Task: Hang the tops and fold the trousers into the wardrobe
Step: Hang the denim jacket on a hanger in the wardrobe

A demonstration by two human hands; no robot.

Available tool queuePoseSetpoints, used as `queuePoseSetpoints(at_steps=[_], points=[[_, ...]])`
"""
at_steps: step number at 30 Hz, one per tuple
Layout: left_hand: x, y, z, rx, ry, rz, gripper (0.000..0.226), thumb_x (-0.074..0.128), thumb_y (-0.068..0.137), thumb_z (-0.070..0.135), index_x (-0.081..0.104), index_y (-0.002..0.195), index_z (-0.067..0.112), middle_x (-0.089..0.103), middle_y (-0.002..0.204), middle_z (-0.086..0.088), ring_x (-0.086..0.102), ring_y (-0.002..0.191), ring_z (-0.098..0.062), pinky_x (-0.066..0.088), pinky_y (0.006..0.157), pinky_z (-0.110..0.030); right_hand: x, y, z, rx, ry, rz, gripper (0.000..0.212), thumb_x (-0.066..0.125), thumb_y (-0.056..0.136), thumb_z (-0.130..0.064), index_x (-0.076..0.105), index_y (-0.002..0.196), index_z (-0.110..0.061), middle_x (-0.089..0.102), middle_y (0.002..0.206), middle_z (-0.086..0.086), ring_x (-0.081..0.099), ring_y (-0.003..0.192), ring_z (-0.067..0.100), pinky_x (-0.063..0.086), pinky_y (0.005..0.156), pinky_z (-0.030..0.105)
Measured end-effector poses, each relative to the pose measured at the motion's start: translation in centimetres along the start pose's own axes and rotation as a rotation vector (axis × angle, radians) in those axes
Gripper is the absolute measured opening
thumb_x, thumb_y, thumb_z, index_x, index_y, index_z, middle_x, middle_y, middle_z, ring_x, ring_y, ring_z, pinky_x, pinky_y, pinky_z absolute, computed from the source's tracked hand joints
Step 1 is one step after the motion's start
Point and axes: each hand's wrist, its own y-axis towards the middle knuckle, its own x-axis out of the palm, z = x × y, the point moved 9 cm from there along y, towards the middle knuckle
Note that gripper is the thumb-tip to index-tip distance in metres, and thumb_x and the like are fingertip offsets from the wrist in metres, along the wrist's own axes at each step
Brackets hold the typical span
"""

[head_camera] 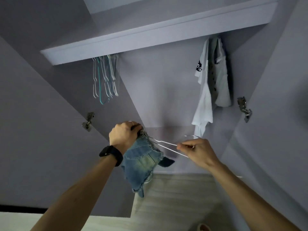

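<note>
Left hand [123, 135], fingers curled, grips the top edge of a frayed blue denim garment [141, 164], which hangs below the fist in front of the open grey wardrobe [150, 35]. Right hand [198, 150] pinches a thin silver wire hanger [167, 143] whose far end meets the denim at the left fist. Inside, a bunch of empty wire hangers [105, 77] hangs at left and white tops [211, 80] hang at right.

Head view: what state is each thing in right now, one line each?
Doors: open.
Spare hangers: empty, hanging at left.
Tops: hung, at right.
Shorts: not folded, dangling from the left hand.
Hanger: held between both hands, one end at the shorts.
Left hand: grips the shorts' top.
Right hand: pinches the hanger.
</note>
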Motion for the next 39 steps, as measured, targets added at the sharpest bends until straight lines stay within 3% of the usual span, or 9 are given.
queuePoseSetpoints(at_steps=[4, 8, 15, 19, 23, 26, 31, 35, 39], points=[[-1.3, -0.5, 1.2, 0.027, 0.018, 0.086, 0.018, 0.06, 0.092, 0.051, 0.074, 0.101, 0.044, 0.075, 0.099, 0.008, 0.068, 0.086, -0.029, 0.049, 0.072, -0.033, 1.3, 0.9, -3.1, -0.05, 0.0, -0.216, 0.04, 0.072, 0.09, -0.031, 0.066, 0.051, -0.038, 0.045, 0.047, -0.008, 0.037, 0.048, 0.006, 0.033, 0.055, 0.023], [-2.7, -0.4, -1.0, -0.029, 0.046, 0.104, 0.026, 0.056, 0.095, 0.052, 0.074, 0.109, 0.039, 0.072, 0.104, 0.0, 0.065, 0.093, -0.03, 0.055, 0.079, -0.039, -1.8, 2.5, -4.2, -0.012, 0.086, -0.171, 0.013, 0.076, 0.085, -0.03, 0.082, 0.074, -0.027, 0.074, 0.071, -0.009, 0.066, 0.072, 0.011, 0.049, 0.074, 0.029], [-3.0, -1.5, -0.6, 0.02, 0.062, 0.137, 0.024, 0.055, 0.098, 0.047, 0.072, 0.112, 0.038, 0.074, 0.111, 0.003, 0.067, 0.095, -0.035, 0.055, 0.08, -0.039, 4.1, 2.6, -7.5, -0.064, -0.111, -0.428, 0.014, 0.076, 0.085, -0.035, 0.082, 0.074, -0.029, 0.052, 0.048, -0.01, 0.044, 0.05, 0.003, 0.035, 0.053, 0.013], [-3.9, -1.9, -2.1, -0.057, 0.12, 0.157, 0.026, 0.052, 0.098, 0.052, 0.072, 0.111, 0.04, 0.074, 0.105, -0.001, 0.066, 0.091, -0.041, 0.051, 0.077, -0.04, 4.8, 2.8, -7.1, -0.005, -0.127, -0.343, 0.021, 0.07, 0.087, -0.04, 0.075, 0.067, -0.041, 0.067, 0.061, -0.019, 0.061, 0.063, 0.001, 0.047, 0.063, 0.017], [-3.4, -4.5, 0.9, 0.147, 0.217, 0.241, 0.011, 0.069, 0.092, 0.04, 0.076, 0.096, 0.033, 0.073, 0.084, 0.001, 0.065, 0.058, -0.042, 0.047, 0.054, -0.036, 6.5, 3.2, -7.6, 0.06, -0.171, -0.088, 0.024, 0.059, 0.095, -0.036, 0.074, 0.083, -0.023, 0.072, 0.076, -0.002, 0.067, 0.08, 0.022, 0.053, 0.073, 0.028], [-3.9, -4.2, -1.9, 0.085, 0.283, 0.211, 0.015, 0.061, 0.097, 0.04, 0.073, 0.106, 0.04, 0.073, 0.101, 0.007, 0.069, 0.07, -0.04, 0.051, 0.063, -0.039, 9.6, 2.5, -6.6, 0.135, -0.251, -0.24, 0.024, 0.056, 0.097, -0.033, 0.075, 0.105, -0.021, 0.074, 0.104, 0.002, 0.067, 0.1, 0.026, 0.053, 0.084, 0.029], [-5.4, -4.0, -6.7, -0.13, 0.145, 0.252, 0.029, 0.053, 0.096, 0.056, 0.074, 0.101, 0.037, 0.072, 0.091, 0.004, 0.066, 0.08, -0.037, 0.048, 0.068, -0.033, 8.4, 1.9, -7.8, 0.052, -0.113, -0.262, 0.028, 0.06, 0.094, -0.036, 0.077, 0.083, -0.017, 0.076, 0.082, 0.002, 0.07, 0.083, 0.023, 0.057, 0.079, 0.034], [-5.4, -4.3, -4.5, -0.036, 0.126, 0.249, 0.024, 0.059, 0.096, 0.051, 0.077, 0.104, 0.036, 0.073, 0.093, 0.005, 0.068, 0.079, -0.035, 0.051, 0.067, -0.035, 8.1, 2.1, -10.1, -0.03, 0.035, -0.217, 0.024, 0.063, 0.093, -0.036, 0.077, 0.074, -0.034, 0.072, 0.065, -0.012, 0.065, 0.06, 0.009, 0.05, 0.059, 0.014], [-7.2, -4.6, -0.7, 0.118, 0.13, 0.388, 0.019, 0.065, 0.095, 0.044, 0.078, 0.098, 0.031, 0.072, 0.089, 0.008, 0.067, 0.065, -0.037, 0.043, 0.058, -0.031, 12.0, 0.9, -7.0, 0.094, -0.197, -0.378, 0.024, 0.062, 0.095, -0.028, 0.08, 0.089, -0.014, 0.078, 0.088, 0.003, 0.072, 0.08, 0.02, 0.057, 0.077, 0.025]])
